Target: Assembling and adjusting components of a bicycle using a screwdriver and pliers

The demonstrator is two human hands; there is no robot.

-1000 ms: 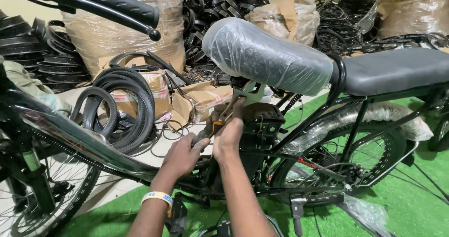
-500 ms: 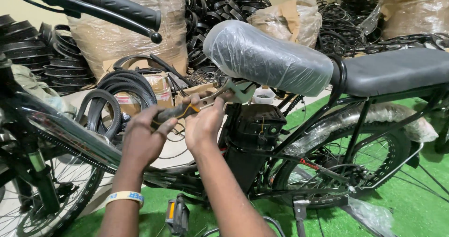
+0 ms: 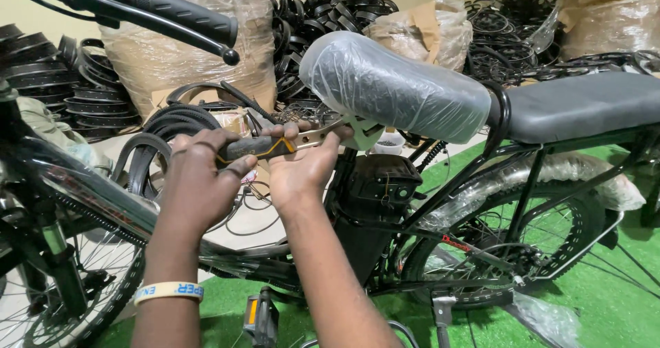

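Note:
My left hand [image 3: 199,183] grips the dark, worn handle of an adjustable wrench [image 3: 302,140]. My right hand [image 3: 302,166] holds the wrench's metal shank, thumb on top. The wrench's pale jaw sits just under the front of the plastic-wrapped bicycle saddle [image 3: 392,87]. A black bicycle frame [image 3: 440,204] with a battery box [image 3: 375,183] stands below my hands. A yellow wristband circles my left wrist.
The handlebar grip and brake lever [image 3: 165,15] jut in at upper left. The front wheel [image 3: 48,286] is at lower left, the rear wheel [image 3: 509,245] at right. A long grey seat [image 3: 584,104] extends right. Stacked tyres [image 3: 168,125] and wrapped bundles fill the back. Green turf covers the floor.
Both hands have risen with the wrench from the frame near the battery box up to the underside of the saddle's front.

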